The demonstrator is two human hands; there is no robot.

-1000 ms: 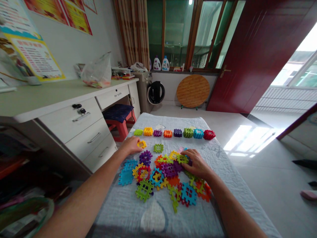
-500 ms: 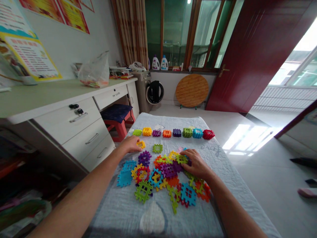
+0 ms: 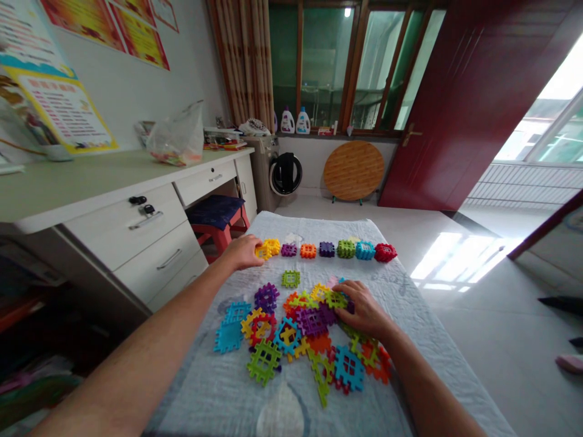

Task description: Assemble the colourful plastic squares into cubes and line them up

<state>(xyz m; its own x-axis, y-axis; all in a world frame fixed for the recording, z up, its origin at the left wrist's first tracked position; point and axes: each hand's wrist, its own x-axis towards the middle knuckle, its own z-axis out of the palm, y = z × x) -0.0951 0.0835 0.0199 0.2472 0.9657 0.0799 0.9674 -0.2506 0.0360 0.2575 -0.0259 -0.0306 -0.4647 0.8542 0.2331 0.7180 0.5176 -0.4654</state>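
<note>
At the left end of a row of small block cubes, my left hand [image 3: 246, 252] pinches a yellow piece [image 3: 263, 251] beside the yellow cube [image 3: 272, 246]. The row runs right through purple, orange and dark blue to a red cube [image 3: 385, 252]. My right hand [image 3: 362, 306] rests on the right side of a loose pile, its fingers closed at a green piece [image 3: 336, 299]. Purple [image 3: 312, 321], blue [image 3: 348, 368] and green [image 3: 264, 362] flat pieces lie in the pile. One green square [image 3: 291, 278] lies apart between row and pile.
A grey-blue cloth [image 3: 218, 400] covers the table. To the left stand a white desk [image 3: 113, 179] with a plastic bag [image 3: 177, 136] and a red stool [image 3: 218, 218]. Beyond are a washing machine [image 3: 264, 170] and a round wooden board [image 3: 354, 171].
My left hand has moved forward with the yellow piece, up to the yellow cube, and now hides the green piece at the row's left end. My right hand has hardly moved.
</note>
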